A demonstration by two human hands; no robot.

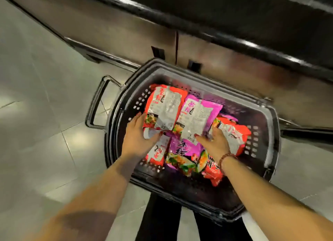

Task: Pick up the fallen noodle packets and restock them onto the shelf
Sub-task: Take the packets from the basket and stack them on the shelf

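Now, head view: your black basket [138, 103] on tiled floor [45, 114] holds noodle packets. Your left hand [138, 132], fingers curled, grips red packet [167, 107] at basket's 10 o'clock. Your right hand [214, 141] pinches purple packet [200, 116] at centre, thumb on top. Second red packet [236, 136] at 3 o'clock; more packets [182, 156] underneath at 6.

Bunch of noodle packets [182, 150] piled in a black basket [180, 188], all overlapping. At the top left is a red packet [165, 107], back side up, with the left hand [138, 132] gripping its lower edge. Beside it is a purple packet [200, 118], also back up, right hand [214, 141] pinching its bottom edge. More red and purple ones sit lower down, some front up.
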